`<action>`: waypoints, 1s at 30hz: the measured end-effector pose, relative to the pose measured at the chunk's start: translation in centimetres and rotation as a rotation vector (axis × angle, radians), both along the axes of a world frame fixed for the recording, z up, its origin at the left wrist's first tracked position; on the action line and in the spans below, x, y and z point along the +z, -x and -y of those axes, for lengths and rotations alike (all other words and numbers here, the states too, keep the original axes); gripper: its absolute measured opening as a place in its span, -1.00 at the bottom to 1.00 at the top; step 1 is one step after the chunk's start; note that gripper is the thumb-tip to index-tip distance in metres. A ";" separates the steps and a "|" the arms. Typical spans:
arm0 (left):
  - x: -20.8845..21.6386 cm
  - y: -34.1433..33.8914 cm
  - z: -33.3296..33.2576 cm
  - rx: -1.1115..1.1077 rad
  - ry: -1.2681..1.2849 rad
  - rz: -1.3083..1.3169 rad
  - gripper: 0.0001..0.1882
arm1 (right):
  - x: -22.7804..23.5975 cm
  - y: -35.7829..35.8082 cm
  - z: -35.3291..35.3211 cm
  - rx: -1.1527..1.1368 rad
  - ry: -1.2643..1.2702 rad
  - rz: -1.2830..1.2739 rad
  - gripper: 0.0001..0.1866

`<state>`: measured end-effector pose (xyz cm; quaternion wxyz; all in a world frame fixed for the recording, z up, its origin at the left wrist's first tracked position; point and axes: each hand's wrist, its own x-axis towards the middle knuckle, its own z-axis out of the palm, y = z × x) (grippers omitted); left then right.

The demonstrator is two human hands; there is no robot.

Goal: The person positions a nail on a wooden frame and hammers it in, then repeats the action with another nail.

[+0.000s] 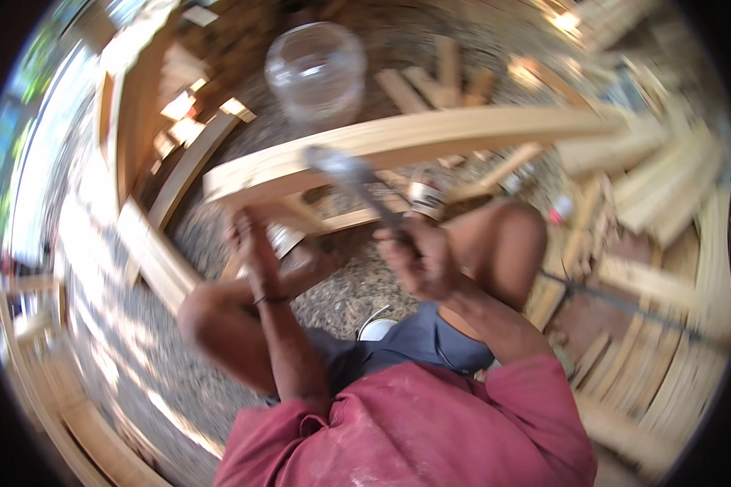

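Observation:
My right hand is closed round the handle of a hammer, whose metal head is smeared by motion. The head is in front of a long pale wooden beam, and I cannot tell whether they touch. My left hand is by the near side of the beam, close to its left end. Its fingers are blurred and partly hidden, so their grip does not show. Shorter wooden pieces lie below the beam. A can with a pale label stands behind my right hand.
A clear round plastic container sits beyond the beam. Wooden offcuts lie beside it. Stacked boards fill the right side, and a wooden frame is at lower left. A white round lid or tin lies between my legs.

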<state>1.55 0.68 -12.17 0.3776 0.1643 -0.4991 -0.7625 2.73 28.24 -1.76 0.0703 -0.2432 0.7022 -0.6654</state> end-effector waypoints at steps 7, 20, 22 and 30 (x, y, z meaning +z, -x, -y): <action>0.4 0.0 3.5 0.310 1.540 0.296 -0.63 | 6.1 0.4 -1.5 -0.105 0.207 -0.152 -0.65; 5.6 -0.3 -0.2 -0.070 0.527 0.183 -0.45 | -2.3 -7.3 -17.8 -0.745 0.022 0.214 -0.57; 3.5 1.0 2.0 -0.163 0.595 0.149 -0.47 | -8.4 -9.7 -18.7 -0.874 -0.267 0.374 -0.55; 3.6 -1.4 4.4 -0.222 0.342 0.117 -0.52 | -29.4 -18.3 -17.6 -0.919 -0.748 0.548 -0.62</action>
